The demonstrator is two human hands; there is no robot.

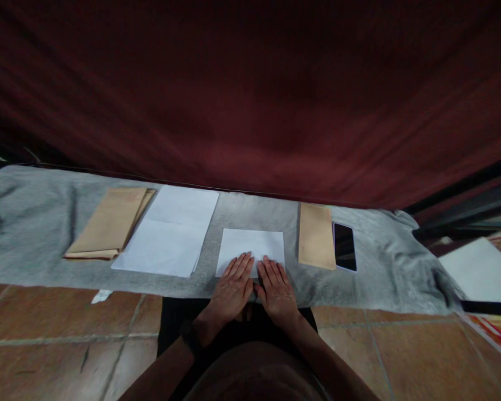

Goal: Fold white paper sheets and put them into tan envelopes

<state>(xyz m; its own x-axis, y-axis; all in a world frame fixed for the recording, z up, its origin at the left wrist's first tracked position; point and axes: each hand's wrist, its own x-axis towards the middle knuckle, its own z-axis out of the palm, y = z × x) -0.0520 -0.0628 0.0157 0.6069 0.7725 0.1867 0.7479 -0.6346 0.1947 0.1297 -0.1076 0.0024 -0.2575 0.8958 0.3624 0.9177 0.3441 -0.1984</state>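
Note:
A sheet of white paper [253, 244], smaller than the sheets beside it and perhaps folded, lies flat in front of me. My left hand [234, 284] rests palm down on its near left part, fingers stretched out. Beside it, my right hand [276, 287] lies flat on the near right part, fingers also extended. The thumbs are close together near the paper's front edge. To the left is a stack of larger white paper sheets [171, 228], with a crease across the top one. A single brown envelope [316, 236] lies to the right.
A pile of brown envelopes [108, 220] sits at the left on the grey cloth [384, 250] covering the narrow table. Right of the single envelope is a phone [344, 247]. A dark red curtain [250, 111] hangs behind the table. A white scrap [102, 296] shows by the front edge.

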